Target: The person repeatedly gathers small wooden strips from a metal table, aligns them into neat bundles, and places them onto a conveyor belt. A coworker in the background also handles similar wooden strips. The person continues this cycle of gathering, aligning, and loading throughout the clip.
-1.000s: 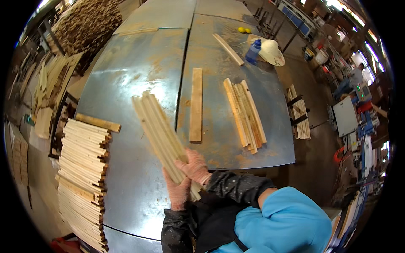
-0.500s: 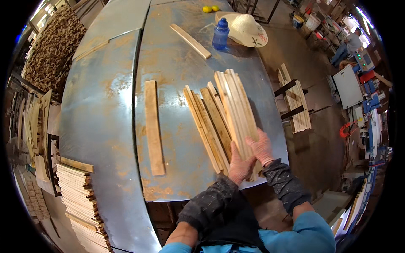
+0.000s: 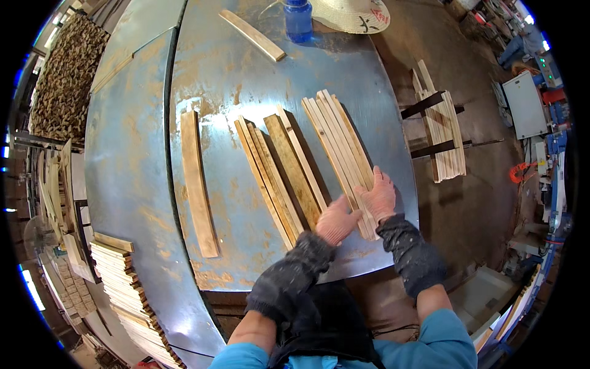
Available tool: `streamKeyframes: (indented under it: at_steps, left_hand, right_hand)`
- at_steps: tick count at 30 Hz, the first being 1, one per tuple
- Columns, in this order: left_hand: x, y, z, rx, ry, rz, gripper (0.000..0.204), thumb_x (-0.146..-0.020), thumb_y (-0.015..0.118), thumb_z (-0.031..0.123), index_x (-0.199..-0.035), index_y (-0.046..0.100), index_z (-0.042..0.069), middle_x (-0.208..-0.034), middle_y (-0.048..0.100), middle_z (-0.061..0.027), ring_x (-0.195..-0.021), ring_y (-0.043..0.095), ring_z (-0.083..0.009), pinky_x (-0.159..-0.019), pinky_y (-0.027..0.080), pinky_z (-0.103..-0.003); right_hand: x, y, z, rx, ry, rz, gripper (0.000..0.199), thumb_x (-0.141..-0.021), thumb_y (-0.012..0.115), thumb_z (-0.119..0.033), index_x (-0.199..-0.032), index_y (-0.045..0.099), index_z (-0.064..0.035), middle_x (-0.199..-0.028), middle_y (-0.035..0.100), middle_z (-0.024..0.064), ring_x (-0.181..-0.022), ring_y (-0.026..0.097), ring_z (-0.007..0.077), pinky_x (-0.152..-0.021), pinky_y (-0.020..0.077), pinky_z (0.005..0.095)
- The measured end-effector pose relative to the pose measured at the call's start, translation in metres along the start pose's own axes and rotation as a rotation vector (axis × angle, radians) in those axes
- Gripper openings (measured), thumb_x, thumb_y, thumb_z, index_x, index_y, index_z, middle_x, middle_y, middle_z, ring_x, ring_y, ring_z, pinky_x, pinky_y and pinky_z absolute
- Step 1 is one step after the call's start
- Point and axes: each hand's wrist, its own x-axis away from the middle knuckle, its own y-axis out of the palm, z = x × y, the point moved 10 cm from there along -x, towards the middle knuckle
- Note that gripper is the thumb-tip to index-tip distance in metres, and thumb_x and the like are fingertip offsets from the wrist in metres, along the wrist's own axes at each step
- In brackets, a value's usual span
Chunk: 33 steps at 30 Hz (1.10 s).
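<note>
A bundle of pale, square-edged wooden strips lay lengthwise near the right edge of the counter, whose smooth grey metal was blotched with tan dust. The right hand, in a pink glove, rested against the bundle's near end, fingers extended and thumb spread wide. The left hand, likewise gloved, was beside that end, blurred; its grip could not be told. Left of it lay slender strips and a rough brown board; farther left, a flat, smooth plank. A translucent blue bottle stood beyond, beside a woven straw hat.
</note>
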Motion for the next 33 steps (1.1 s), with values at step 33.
streamKeyframes:
  at_steps: [33]
  left_hand:
    - [0.016, -0.118, -0.120, 0.027, -0.150, 0.705, 0.122, -0.081, 0.087, 0.052, -0.172, 0.024, 0.002, -0.158, 0.053, -0.0258, -0.146, 0.050, -0.0443, -0.122, 0.042, -0.050]
  right_hand:
    - [0.037, 0.097, -0.131, 0.016, -0.118, -0.420, 0.066, -0.104, 0.059, -0.034, -0.156, 0.045, 0.0041, -0.120, 0.074, 0.0323, -0.110, 0.074, 0.0475, -0.092, 0.0600, 0.0543]
